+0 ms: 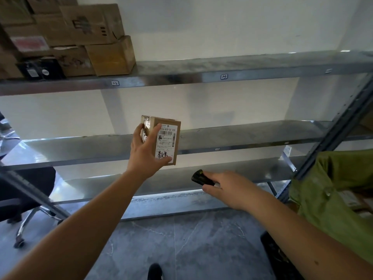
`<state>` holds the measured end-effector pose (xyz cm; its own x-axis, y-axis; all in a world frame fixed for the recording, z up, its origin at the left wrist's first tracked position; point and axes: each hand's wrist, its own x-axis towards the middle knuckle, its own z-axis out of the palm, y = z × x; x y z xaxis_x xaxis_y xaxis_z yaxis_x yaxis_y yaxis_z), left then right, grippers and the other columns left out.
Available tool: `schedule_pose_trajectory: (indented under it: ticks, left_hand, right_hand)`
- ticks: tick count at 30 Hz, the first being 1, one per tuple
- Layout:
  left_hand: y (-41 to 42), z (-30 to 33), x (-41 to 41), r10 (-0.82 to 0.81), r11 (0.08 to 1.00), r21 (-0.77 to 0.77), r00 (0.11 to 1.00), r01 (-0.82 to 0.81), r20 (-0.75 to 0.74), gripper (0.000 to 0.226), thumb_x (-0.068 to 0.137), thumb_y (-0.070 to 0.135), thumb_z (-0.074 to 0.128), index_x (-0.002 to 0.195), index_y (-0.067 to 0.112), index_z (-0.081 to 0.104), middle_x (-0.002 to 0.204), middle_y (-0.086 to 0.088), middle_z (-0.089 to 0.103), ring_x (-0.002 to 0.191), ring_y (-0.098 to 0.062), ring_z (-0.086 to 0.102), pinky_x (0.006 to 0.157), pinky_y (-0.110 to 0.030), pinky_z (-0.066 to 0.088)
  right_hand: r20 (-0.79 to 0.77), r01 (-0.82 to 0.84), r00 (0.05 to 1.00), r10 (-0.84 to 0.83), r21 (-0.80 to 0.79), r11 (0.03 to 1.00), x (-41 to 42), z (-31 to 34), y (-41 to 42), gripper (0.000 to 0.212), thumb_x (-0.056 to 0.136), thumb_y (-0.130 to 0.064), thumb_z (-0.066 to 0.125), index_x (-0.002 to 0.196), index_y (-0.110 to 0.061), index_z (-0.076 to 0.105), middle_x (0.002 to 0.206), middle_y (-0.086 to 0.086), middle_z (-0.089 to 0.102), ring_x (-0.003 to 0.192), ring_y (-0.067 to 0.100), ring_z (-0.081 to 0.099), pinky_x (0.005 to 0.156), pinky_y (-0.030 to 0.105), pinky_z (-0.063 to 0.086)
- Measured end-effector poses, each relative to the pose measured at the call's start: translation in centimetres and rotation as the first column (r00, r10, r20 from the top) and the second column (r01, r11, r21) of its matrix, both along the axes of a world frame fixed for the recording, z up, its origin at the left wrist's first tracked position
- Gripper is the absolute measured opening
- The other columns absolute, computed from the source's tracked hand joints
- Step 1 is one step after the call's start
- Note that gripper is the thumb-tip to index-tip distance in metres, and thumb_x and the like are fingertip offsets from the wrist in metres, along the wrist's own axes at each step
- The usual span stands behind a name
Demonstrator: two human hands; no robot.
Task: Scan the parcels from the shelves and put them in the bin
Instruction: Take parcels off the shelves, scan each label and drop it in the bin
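Observation:
My left hand (144,152) grips a small brown cardboard parcel (165,136) upright in front of the middle shelf, its white shipping label with barcode and handwriting facing me. My right hand (228,188) holds a small black scanner (201,177) lower and to the right, its tip pointing up-left toward the parcel, a short gap apart. A green bag-lined bin (323,190) stands at the right with parcels partly visible inside.
Metal shelves (222,76) span the view against a white wall. Several cardboard boxes (80,37) are stacked on the top shelf's left end. An office chair (30,199) stands at the lower left. Grey marbled floor lies below.

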<state>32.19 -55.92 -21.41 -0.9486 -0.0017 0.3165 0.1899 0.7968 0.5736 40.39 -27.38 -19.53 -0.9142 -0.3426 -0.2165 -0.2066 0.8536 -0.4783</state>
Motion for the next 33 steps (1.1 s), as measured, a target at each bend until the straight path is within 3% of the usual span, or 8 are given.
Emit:
schedule_pose_trajectory:
  ticks: [4,10,16,21,24,26,29,33]
  left_hand:
    - [0.8,-0.5,-0.5,-0.020,1.000,0.024,0.999,0.020,0.025,0.119,0.068,0.043,0.096,0.152,0.065,0.014,0.167,0.016,-0.005,0.155,-0.034,0.015,0.117,-0.065,0.037]
    - [3.5,-1.8,-0.4,-0.049,0.972,0.233,0.990,0.016,0.134,0.122,0.067,0.033,0.099,0.157,0.053,0.019,0.166,0.001,0.010,0.146,-0.030,0.031,0.116,-0.054,0.043]
    - [7.1,-5.4,0.5,-0.155,0.889,0.458,0.943,0.002,0.296,0.126,0.059,0.035,0.102,0.156,0.054,0.024,0.153,-0.003,0.035,0.133,-0.021,0.046,0.109,-0.047,0.050]
    - [8.8,-7.6,0.0,-0.346,0.826,0.556,0.863,0.094,0.369,0.129,0.044,0.055,0.101,0.151,0.056,0.028,0.146,0.006,0.050,0.133,-0.017,0.053,0.107,-0.042,0.052]
    - [9.6,-8.0,-0.7,-0.438,0.795,0.589,0.809,0.146,0.391,0.131,0.037,0.068,0.099,0.148,0.057,0.029,0.145,0.012,0.051,0.134,-0.014,0.053,0.110,-0.049,0.051]
    - [10.2,-8.2,-1.2,-0.517,0.762,0.617,0.760,0.197,0.395,0.125,0.042,0.061,0.101,0.146,0.053,0.034,0.139,0.018,0.055,0.129,-0.008,0.056,0.109,-0.048,0.053]
    - [11.5,-7.9,-2.3,-0.625,0.711,0.636,0.683,0.299,0.378,0.106,0.051,0.046,0.101,0.135,0.057,0.037,0.126,0.029,0.061,0.120,0.003,0.060,0.105,-0.043,0.055]
    - [13.7,-7.1,-4.0,-0.758,0.623,0.637,0.553,0.455,0.346,0.130,0.047,0.062,0.097,0.158,0.042,0.032,0.130,0.033,0.060,0.125,0.004,0.058,0.107,-0.043,0.055]
  right_hand:
    - [0.006,0.067,0.998,-0.067,-0.060,0.996,0.0,-0.6,1.1,0.054,0.102,-0.058,0.052,0.152,-0.040,0.046,0.095,-0.015,0.061,0.079,0.002,0.057,0.062,0.022,0.042]
    - [-0.004,0.247,0.968,-0.250,-0.154,0.957,0.1,-2.7,3.4,0.067,0.095,-0.064,0.060,0.155,-0.041,0.040,0.133,-0.003,0.066,0.109,0.013,0.063,0.093,0.034,0.055]
    - [-0.011,0.502,0.864,-0.504,-0.066,0.862,1.4,-5.8,5.7,0.068,0.099,-0.067,0.046,0.160,-0.045,0.025,0.115,0.005,0.053,0.104,0.024,0.059,0.089,0.039,0.054]
    - [0.035,0.694,0.720,-0.693,-0.034,0.720,2.2,-9.2,5.9,0.073,0.096,-0.071,0.047,0.161,-0.047,0.022,0.122,0.011,0.056,0.106,0.027,0.059,0.093,0.038,0.052]
    - [0.058,0.765,0.644,-0.763,-0.057,0.641,2.8,-10.2,4.6,0.073,0.100,-0.061,0.052,0.163,-0.038,0.024,0.112,0.008,0.061,0.106,0.023,0.056,0.090,0.034,0.049]
    - [0.057,0.802,0.597,-0.801,-0.015,0.597,3.0,-10.6,3.7,0.069,0.102,-0.059,0.050,0.162,-0.038,0.025,0.109,0.006,0.056,0.101,0.022,0.053,0.083,0.031,0.046]
    - [0.048,0.842,0.531,-0.846,0.079,0.534,3.0,-11.0,2.9,0.066,0.099,-0.065,0.044,0.159,-0.047,0.025,0.132,0.014,0.055,0.108,0.032,0.057,0.087,0.038,0.051]
    - [-0.030,0.915,0.390,-0.920,0.122,0.384,3.4,-10.0,2.1,0.074,0.097,-0.071,0.045,0.162,-0.045,0.019,0.136,0.016,0.049,0.119,0.035,0.056,0.094,0.041,0.052]
